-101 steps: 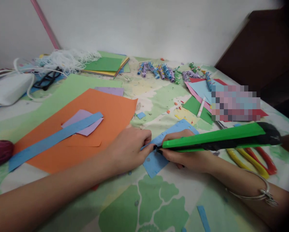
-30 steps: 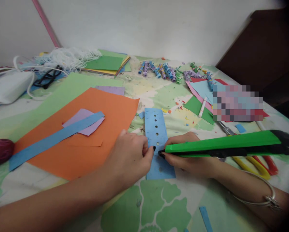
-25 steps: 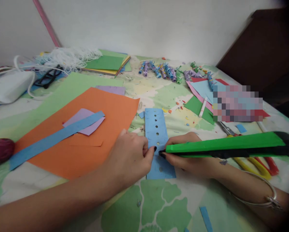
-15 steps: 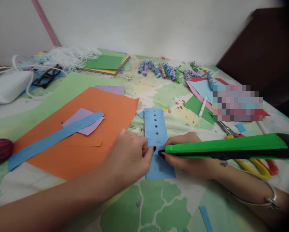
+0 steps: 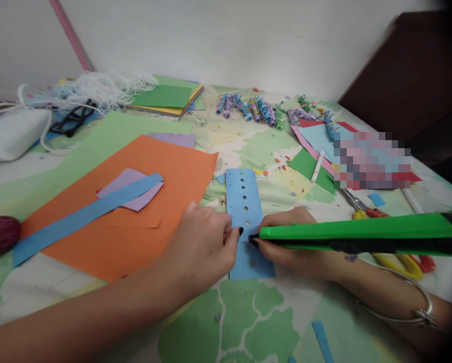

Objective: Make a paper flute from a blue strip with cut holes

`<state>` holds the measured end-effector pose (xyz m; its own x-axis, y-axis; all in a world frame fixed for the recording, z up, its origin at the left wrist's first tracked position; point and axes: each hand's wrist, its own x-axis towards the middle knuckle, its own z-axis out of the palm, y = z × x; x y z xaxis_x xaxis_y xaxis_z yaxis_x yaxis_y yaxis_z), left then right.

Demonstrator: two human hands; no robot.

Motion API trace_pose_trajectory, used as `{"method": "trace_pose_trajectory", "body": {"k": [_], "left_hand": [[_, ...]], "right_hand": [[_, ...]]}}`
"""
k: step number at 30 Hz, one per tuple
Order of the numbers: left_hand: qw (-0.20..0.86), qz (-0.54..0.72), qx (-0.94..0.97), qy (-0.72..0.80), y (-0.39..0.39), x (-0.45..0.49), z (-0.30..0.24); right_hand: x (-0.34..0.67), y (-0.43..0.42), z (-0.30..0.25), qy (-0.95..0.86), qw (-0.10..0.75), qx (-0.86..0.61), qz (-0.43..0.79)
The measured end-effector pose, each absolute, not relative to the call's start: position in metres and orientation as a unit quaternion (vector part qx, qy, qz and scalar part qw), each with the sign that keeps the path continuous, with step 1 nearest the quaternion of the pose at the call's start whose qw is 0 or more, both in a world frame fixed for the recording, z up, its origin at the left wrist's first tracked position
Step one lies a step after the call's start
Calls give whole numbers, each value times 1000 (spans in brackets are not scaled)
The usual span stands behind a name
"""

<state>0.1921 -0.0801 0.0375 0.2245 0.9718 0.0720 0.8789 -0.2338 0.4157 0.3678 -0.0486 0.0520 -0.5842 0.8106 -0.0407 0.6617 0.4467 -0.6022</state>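
Observation:
A light blue paper strip (image 5: 244, 194) with a row of round holes down its middle lies on the table before me. My left hand (image 5: 211, 237) is curled at the strip's left edge, its thumb and fingers closed on it. In my right hand (image 5: 292, 247) is a long green-and-black pen-like tool (image 5: 362, 233), gripped near its narrow dark end over the strip. That end is close to the paper below the row of holes; whether it touches I cannot tell. A greyish round spot (image 5: 251, 263) shows lower on the strip.
Left lie an orange sheet (image 5: 78, 237), a longer blue strip (image 5: 90, 217) and a dark red object (image 5: 1, 237). Yellow-and-red-handled scissors (image 5: 356, 201) sit under the tool. Curled paper rolls (image 5: 262, 111) line the back, beside stacked coloured paper (image 5: 165, 98) and white string (image 5: 108, 88).
The rear of the green-and-black tool has swung slightly down. Both hands and the blue strip stay almost where they were.

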Motion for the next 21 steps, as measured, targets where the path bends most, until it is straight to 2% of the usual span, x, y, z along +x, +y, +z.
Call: {"method": "trace_pose_trajectory", "body": {"k": [6, 12, 14, 17, 19, 21], "left_hand": [[152, 172, 763, 605, -80, 192, 38], [195, 201, 747, 603, -78, 193, 42], [226, 237, 733, 595, -77, 191, 44], [285, 315, 692, 584, -76, 186, 46], [300, 373, 654, 585, -73, 182, 46], [338, 435, 607, 573, -69, 177, 46]], "right_hand": [[372, -48, 49, -840, 140, -433, 296], [377, -44, 52, -734, 235, -461, 440], [381, -39, 51, -725, 294, -491, 383], [394, -28, 48, -773, 365, -467, 225], [405, -18, 45, -837, 345, -395, 156], [414, -10, 44, -879, 273, -377, 100]]}}
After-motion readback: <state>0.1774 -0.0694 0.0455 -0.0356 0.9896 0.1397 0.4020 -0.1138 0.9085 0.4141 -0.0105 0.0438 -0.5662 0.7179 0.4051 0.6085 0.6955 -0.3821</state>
